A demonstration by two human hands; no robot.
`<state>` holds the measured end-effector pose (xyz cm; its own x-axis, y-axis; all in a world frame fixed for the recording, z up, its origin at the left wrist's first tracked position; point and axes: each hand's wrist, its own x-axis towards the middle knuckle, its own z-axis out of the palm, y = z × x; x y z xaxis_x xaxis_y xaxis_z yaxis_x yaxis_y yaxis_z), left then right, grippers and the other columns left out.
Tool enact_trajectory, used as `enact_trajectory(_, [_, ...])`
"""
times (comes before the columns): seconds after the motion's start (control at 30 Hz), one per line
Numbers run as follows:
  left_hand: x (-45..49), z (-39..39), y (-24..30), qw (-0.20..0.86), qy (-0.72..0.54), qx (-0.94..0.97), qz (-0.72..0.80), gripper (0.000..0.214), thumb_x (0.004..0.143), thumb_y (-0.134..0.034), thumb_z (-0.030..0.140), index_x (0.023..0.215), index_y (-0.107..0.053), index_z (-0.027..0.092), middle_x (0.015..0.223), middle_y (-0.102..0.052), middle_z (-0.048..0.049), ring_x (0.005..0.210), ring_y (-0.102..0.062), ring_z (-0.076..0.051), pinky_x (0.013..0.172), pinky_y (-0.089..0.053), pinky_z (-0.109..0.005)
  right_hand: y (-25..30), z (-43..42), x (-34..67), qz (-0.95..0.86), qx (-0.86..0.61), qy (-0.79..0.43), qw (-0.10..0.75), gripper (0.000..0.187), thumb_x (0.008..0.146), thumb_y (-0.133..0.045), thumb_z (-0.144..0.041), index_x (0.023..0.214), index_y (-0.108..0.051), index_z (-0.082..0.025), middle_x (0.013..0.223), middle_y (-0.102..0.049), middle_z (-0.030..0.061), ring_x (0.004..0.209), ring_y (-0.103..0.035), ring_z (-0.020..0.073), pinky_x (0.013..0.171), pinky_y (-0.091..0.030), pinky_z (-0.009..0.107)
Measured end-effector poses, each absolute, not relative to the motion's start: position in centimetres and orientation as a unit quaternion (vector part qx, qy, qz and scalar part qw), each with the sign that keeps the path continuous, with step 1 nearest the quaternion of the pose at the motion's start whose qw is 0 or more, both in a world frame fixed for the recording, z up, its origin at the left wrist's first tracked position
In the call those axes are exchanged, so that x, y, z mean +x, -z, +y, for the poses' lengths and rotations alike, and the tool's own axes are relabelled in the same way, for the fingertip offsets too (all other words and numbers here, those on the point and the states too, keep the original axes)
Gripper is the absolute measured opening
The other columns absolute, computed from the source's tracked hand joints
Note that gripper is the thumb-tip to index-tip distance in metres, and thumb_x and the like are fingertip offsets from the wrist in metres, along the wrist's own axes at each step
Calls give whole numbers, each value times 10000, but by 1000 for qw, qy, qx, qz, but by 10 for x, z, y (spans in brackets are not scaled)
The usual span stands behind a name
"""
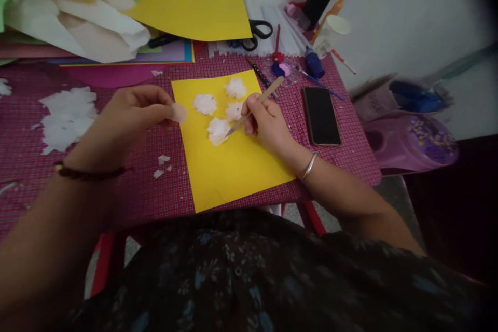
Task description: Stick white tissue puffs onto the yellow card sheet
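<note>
A yellow sheet of paper [233, 171] lies in front of me, bearing several white paper flowers [205, 105]. My right hand [262, 119] grips a slim wooden stick [270, 89], perhaps a craft stick or brush, slanting down to the left. Its lower tip touches or nearly touches the nearest white flower [218, 130]. Between the thumb and fingers of my left hand [136, 111] is a small white paper piece [179, 113], held over the sheet's left edge. Left of that hand sits a pile of white paper cutouts [70, 116].
A black phone [321, 115] lies right of the sheet. Behind it are a paint palette [282, 70], a blue bottle [313, 63] and brushes. Black-handled scissors [260, 31] lie partly under another yellow sheet [194, 15]. Small paper scraps [158, 173] dot the checked tablecloth [155, 197].
</note>
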<state>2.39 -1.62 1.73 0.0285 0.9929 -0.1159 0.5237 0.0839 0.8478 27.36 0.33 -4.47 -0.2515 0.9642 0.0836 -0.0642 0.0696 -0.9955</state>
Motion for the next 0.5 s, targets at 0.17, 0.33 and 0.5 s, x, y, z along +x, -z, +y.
enact_trajectory(0.17, [37,3,18,527,-275,581,556,83,714,-665,204,763,-601,185,703,-638,-8,668,-601,-153,694,-496,-287,44,5,280,-562,-420,-579,416,482,1000,-461,-618,723,-481,-223,454,-357,-90,393,-338,78,404,-294,211])
enact_trajectory(0.33, [32,18,33,528,-293,536,590,84,739,-648,149,781,-580,173,706,-645,-3,654,-628,-149,715,-522,-302,51,-1,262,-572,-416,-566,424,492,999,-443,-637,744,-491,-219,467,-372,-89,412,-341,76,424,-295,211])
enact_trajectory(0.5, [29,24,28,558,-385,444,586,121,718,-625,69,767,-566,164,706,-610,3,635,-612,-124,742,-527,-305,53,-1,253,-582,-394,-553,447,487,1013,-411,-629,749,-474,-225,489,-351,-91,420,-338,78,440,-305,214])
